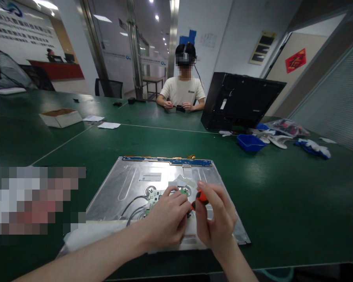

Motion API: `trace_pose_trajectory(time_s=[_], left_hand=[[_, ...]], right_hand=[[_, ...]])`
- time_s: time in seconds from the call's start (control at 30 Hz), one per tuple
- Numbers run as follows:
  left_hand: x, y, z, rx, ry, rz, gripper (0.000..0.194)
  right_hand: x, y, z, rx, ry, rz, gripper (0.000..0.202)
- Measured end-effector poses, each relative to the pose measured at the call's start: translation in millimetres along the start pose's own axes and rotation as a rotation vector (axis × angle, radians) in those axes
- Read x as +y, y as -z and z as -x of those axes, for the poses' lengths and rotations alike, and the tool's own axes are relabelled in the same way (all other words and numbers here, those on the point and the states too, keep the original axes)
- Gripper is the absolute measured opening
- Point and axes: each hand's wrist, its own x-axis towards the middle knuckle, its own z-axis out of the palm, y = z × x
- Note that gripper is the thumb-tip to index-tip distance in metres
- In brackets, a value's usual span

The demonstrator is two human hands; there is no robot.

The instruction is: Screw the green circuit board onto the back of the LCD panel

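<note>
Right hand point(220, 219) pinches a red-black tool point(204, 197) between fingertips; left hand point(168, 217) curls its fingers over the circuit board point(154, 195), whether gripping I cannot tell.

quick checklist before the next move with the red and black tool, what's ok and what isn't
1. Tool grip: ok. The right hand holds the red and black tool between thumb and fingers.
2. Tool tip seated: cannot tell. The hands hide it.
3. Left hand clear of the tool: not ok. Its fingers are right beside the tool's lower end, over the circuit board.
4. Panel support: ok. The metal panel lies flat on the green table.
5. Dark cables firmly connected: cannot tell. They run to the board's left side, but the plugs are too small to judge.
</note>
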Motion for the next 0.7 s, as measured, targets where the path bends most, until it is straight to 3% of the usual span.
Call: trace_pose_trajectory(time_s=[0.13,0.47,0.7], left_hand=[[-0.7,-1.5,0.2,0.005,0.009,0.014,0.018],[-0.2,-1.3,0.5,0.035,-0.002,0.04,0.018],[-0.5,-2.8,0.8,0.016,0.013,0.03,0.02]], right_hand=[[5.7,-2.9,0.5,0.075,0.042,-0.062,0.05],[8.3,-7.6,10.3,0.007,-0.002,-0.266,0.043],[8.2,-8.5,11.5,0.047,-0.029,-0.212,0.047]])
